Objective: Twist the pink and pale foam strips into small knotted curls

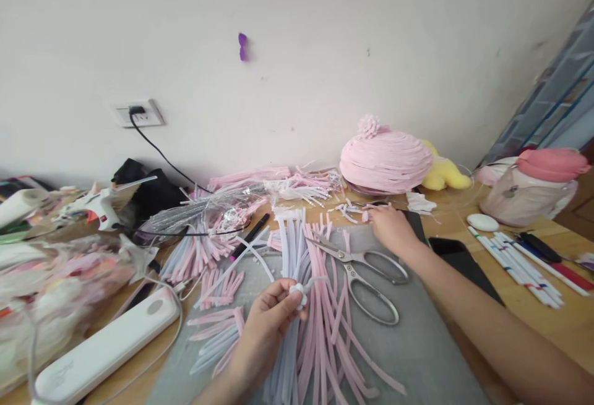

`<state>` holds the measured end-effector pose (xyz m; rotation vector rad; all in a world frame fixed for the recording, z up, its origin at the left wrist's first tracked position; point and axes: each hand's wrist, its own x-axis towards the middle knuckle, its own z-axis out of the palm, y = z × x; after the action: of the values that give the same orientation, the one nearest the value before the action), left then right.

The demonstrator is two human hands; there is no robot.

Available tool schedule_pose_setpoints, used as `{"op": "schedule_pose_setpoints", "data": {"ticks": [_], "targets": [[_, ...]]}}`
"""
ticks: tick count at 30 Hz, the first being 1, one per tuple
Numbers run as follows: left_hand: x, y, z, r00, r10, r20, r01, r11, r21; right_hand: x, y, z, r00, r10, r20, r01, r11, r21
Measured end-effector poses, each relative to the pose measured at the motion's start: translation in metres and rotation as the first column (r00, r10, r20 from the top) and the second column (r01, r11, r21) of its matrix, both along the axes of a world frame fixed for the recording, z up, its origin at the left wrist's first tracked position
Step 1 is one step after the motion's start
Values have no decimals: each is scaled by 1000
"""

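Note:
Between the thumb and fingers of my left hand [273,312] is a small white pipe cleaner flower [299,294], with a pale stem pointing right. My right hand [387,224] reaches to the back of the mat, its fingers drawn together beside small cut pipe cleaner pieces [349,210]; what it pinches is too small to make out. Long pink pipe cleaners [320,331] and pale blue pipe cleaners [291,250] lie beneath and beside my left hand. Large scissors [355,260] rest, blades apart, across the pink ones. Short folded bundles [218,331] are to the left.
A grey mat [417,343] covers the table's front. Behind stand a pink pipe-cleaner-covered dome [385,161] and a yellow plush [445,173]. Phone [464,266], markers [520,269] and jar [531,195] are right; a glue gun [99,207] and white power bank-like device [109,346] left.

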<state>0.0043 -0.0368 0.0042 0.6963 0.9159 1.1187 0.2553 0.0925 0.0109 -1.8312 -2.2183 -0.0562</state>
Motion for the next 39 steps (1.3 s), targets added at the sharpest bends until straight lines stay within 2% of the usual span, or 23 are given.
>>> {"op": "schedule_pose_setpoints", "data": {"ticks": [1, 3, 5, 8, 11, 15, 19, 31, 39], "targets": [[0, 0, 0, 1000, -4, 16, 4, 1000, -5, 11, 13, -3, 1000, -25, -3, 25, 999, -29], [-1, -1, 0, 999, -17, 45, 17, 1000, -8, 26, 31, -9, 997, 54, -49, -58, 995, -80], [-1, -1, 0, 997, -29, 67, 30, 1000, -11, 32, 38, -14, 990, 117, -83, -124, 988, -90], [-1, -3, 2, 996, -24, 81, 27, 999, -28, 30, 35, -20, 937, 224, -268, -224, 974, 32], [0, -3, 5, 996, -15, 83, 18, 999, -44, 23, 28, -23, 839, 312, -446, -234, 947, 221], [1, -2, 7, 996, -13, 84, 16, 999, -36, 17, 21, -21, 744, 409, -529, -255, 905, 340], [1, -2, 8, 997, 15, 72, -12, 999, -40, 14, 18, -18, 699, 443, -562, -249, 887, 390], [0, -2, 8, 986, 66, 151, -58, 997, -57, 15, 17, -14, 707, 442, -553, -267, 890, 369], [0, -3, 10, 987, 72, 144, -63, 996, -64, 14, 17, -15, 728, 427, -537, -270, 898, 348]]}}
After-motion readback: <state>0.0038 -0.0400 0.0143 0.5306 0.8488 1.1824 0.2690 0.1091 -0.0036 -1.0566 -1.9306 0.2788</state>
